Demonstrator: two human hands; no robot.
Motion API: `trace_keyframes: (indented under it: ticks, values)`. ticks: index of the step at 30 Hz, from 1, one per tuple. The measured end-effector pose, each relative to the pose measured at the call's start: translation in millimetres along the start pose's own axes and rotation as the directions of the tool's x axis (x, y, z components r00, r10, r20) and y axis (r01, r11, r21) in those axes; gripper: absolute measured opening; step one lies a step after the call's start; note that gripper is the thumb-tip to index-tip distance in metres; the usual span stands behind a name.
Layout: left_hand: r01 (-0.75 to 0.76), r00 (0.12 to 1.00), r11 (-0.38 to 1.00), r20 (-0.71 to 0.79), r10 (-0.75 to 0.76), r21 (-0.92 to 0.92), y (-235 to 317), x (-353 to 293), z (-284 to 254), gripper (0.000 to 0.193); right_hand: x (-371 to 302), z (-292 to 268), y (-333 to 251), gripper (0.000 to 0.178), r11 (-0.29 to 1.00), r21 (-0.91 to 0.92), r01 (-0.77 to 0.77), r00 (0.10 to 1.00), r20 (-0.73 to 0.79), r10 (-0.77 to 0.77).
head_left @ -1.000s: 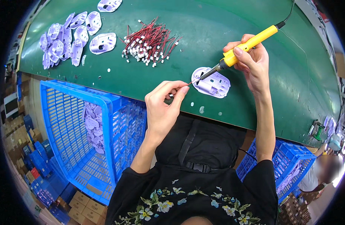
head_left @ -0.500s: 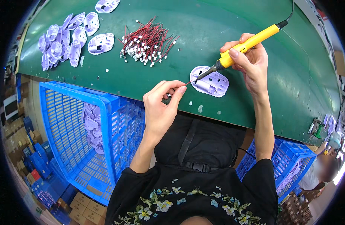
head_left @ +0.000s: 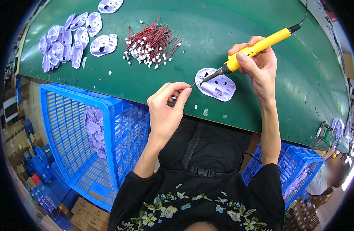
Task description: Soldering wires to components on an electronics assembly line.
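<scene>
Head view shows the right hand (head_left: 259,71) gripping a yellow soldering iron (head_left: 254,50), its tip at a white plastic shell (head_left: 219,86) on the green table (head_left: 223,23). Left hand (head_left: 167,109) pinches a thin red wire (head_left: 193,84) toward that tip.

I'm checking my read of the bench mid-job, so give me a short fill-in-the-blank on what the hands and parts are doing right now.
1. The right hand holds a soldering iron with a ____ handle.
2. The iron's tip meets the white plastic shell lying on the ____ mat.
3. The left hand pinches a thin ____ wire.
4. The crate at the person's left is ____.

Missing words: yellow; green; red; blue
</scene>
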State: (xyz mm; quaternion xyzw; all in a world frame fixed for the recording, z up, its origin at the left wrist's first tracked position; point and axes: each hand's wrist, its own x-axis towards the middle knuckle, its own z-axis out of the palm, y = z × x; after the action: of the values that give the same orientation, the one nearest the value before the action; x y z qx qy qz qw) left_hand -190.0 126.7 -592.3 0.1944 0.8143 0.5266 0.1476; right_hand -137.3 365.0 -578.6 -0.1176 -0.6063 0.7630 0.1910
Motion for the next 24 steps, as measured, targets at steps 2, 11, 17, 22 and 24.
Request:
trace_keyframes:
  ticks: [2,11,17,22,24]
  values:
    - [0.004,1.0,1.0,-0.002,-0.004,0.002,-0.3,0.1,0.4,0.011,-0.6,0.5,-1.1,0.039,1.0,0.014,0.015,1.0,0.015,-0.016]
    - [0.02,1.0,1.0,-0.024,-0.021,-0.012,-1.1,-0.3,3.0,0.01,-2.1,1.0,-0.4,0.04,0.999,0.02,0.04,0.999,0.017,-0.04]
    - [0.026,0.999,0.999,-0.03,-0.027,-0.02,-0.3,-1.0,4.5,0.01,-2.6,1.9,-2.6,0.04,0.999,0.02,0.046,0.999,0.015,-0.046]
    - [0.033,0.999,0.999,-0.042,-0.033,-0.021,-0.8,-1.4,6.1,0.009,-3.2,3.0,-4.1,0.041,0.999,0.016,0.036,0.999,0.009,-0.036]
    - [0.031,0.999,0.999,-0.043,-0.032,-0.015,-1.5,-1.3,6.5,0.009,-3.5,2.7,-3.4,0.041,0.999,0.014,0.035,0.999,0.007,-0.035]
